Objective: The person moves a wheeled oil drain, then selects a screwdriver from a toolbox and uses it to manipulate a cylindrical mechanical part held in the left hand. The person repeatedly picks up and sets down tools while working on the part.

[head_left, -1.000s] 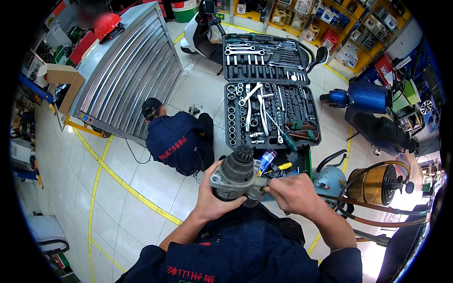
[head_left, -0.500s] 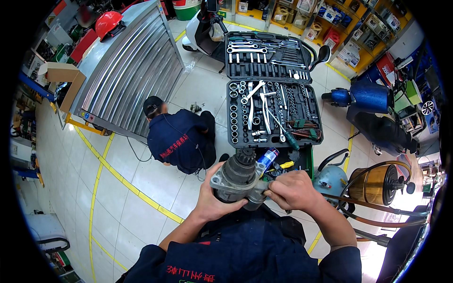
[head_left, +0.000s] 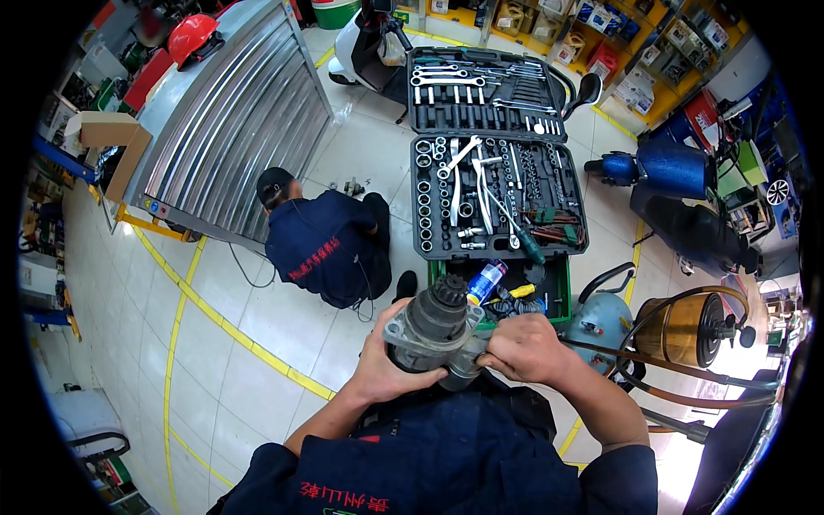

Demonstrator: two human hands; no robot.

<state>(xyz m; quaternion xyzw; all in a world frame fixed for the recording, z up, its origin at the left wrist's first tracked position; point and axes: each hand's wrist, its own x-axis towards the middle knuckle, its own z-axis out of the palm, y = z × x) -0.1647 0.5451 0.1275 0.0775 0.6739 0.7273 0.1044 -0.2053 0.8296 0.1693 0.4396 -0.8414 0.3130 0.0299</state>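
A grey metal starter motor [head_left: 422, 335] with a toothed pinion gear at its top is held upright in front of my chest. Wrapped around its main body from the left is my left hand [head_left: 382, 356], thumb across the lower front. My right hand [head_left: 528, 348] is closed like a fist against the smaller side cylinder, thumb and bent forefinger pinching at its edge. The palm hides exactly which part those fingers grip. Just beyond the motor lies a blue spray can [head_left: 487, 281] in a green tray [head_left: 562, 290], beside a yellow-handled tool [head_left: 522, 292].
An open socket and wrench case [head_left: 498, 196] lies ahead. A person in dark blue [head_left: 322, 245] crouches at left, beside a slatted metal cabinet [head_left: 232, 129]. A blue-grey tank [head_left: 601, 326] and an amber container [head_left: 678, 330] with hoses stand at right. Scooters stand farther off.
My view has shifted slightly, showing more of the green tray and spray can beyond the motor. Both hands keep their hold, with the right hand a little changed in angle.
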